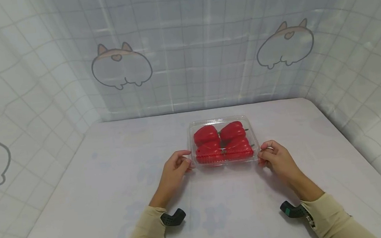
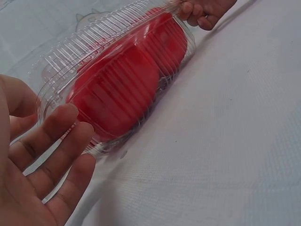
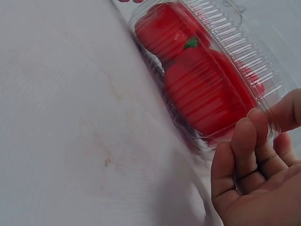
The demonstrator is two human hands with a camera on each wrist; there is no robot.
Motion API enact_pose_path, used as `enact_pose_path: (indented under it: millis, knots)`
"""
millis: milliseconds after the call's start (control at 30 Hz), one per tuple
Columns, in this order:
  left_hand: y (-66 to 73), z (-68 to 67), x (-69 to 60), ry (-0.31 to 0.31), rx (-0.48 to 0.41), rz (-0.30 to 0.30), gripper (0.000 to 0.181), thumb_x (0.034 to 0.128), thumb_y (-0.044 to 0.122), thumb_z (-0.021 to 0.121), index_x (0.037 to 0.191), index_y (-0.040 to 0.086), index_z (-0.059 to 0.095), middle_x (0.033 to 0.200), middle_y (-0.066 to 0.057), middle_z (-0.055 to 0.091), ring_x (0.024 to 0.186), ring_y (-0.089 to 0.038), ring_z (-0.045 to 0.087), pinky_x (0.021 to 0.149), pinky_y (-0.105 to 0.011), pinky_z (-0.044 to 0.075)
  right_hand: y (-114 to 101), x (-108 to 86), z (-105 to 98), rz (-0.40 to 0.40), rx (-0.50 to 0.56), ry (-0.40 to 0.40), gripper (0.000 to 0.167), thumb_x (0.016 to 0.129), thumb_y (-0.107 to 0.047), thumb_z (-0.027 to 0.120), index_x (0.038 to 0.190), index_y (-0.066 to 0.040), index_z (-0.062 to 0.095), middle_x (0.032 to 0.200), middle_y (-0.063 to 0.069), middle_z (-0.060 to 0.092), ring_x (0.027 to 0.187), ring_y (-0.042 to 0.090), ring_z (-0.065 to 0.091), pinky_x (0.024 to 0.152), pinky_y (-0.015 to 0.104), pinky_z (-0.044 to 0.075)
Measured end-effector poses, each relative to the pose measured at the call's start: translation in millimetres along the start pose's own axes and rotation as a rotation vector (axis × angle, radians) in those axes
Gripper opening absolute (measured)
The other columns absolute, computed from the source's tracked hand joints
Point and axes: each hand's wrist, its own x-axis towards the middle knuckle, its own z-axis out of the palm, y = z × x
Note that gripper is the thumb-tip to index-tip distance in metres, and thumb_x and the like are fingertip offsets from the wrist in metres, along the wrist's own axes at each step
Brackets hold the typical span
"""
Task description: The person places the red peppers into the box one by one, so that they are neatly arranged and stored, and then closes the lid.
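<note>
A clear plastic clamshell box [image 1: 219,120] lies on the table with its lid down. Inside it are several red bell peppers [image 1: 232,131], and a green stem shows in the right wrist view. At the near left corner of the box, my left hand [image 1: 176,168] holds the rim between thumb and fingers. My right hand [image 1: 275,156] pinches the rim at the near right corner. In the left wrist view, the lower fingers [image 2: 70,146] of the left hand spread along the end wall. The right hand's fingertips [image 3: 244,134] press against the box's corner.
A pale cloth with faint flower prints covers the table [image 1: 137,147]. Behind it and on both sides hang white grid-patterned curtains [image 1: 191,57] with cartoon animal drawings. Dark wrist devices [image 1: 173,217] sit at both sleeve cuffs.
</note>
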Motion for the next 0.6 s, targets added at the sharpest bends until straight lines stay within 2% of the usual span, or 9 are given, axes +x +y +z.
enact_pose_path:
  millis: [233, 500, 600]
  knots:
    - [4.8, 0.9, -1.1, -0.005, 0.002, -0.031, 0.028, 0.1012, 0.009, 0.059, 0.129, 0.006, 0.058, 0.102, -0.02, 0.068, 0.098, -0.035, 0.066, 0.087, -0.044, 0.057, 1.9, 1.0, -2.1, 0.005, 0.042, -0.013, 0.012, 0.099, 0.001, 0.051, 0.107, 0.004, 0.043, 0.076, 0.002, 0.062, 0.071, 0.014, 0.06, 0.068, 0.027, 0.056]
    - [34.4, 2.8, -12.3, -0.028, 0.002, -0.01, 0.027, 0.1006, 0.002, 0.056, 0.128, 0.0, 0.058, 0.1, -0.029, 0.065, 0.098, -0.044, 0.064, 0.088, -0.048, 0.055, 4.5, 1.8, -7.2, -0.017, 0.107, -0.085, 0.007, 0.099, 0.001, 0.05, 0.105, 0.002, 0.045, 0.081, 0.004, 0.063, 0.075, 0.013, 0.062, 0.071, 0.026, 0.057]
    - [27.7, 3.5, -10.4, -0.013, 0.018, -0.014, 0.027, 0.1008, 0.003, 0.056, 0.128, 0.001, 0.058, 0.099, -0.027, 0.066, 0.098, -0.042, 0.064, 0.088, -0.048, 0.056, 4.8, 2.0, -9.4, -0.03, 0.117, -0.114, 0.008, 0.1, 0.001, 0.051, 0.105, 0.002, 0.045, 0.082, 0.004, 0.063, 0.077, 0.013, 0.062, 0.073, 0.026, 0.057]
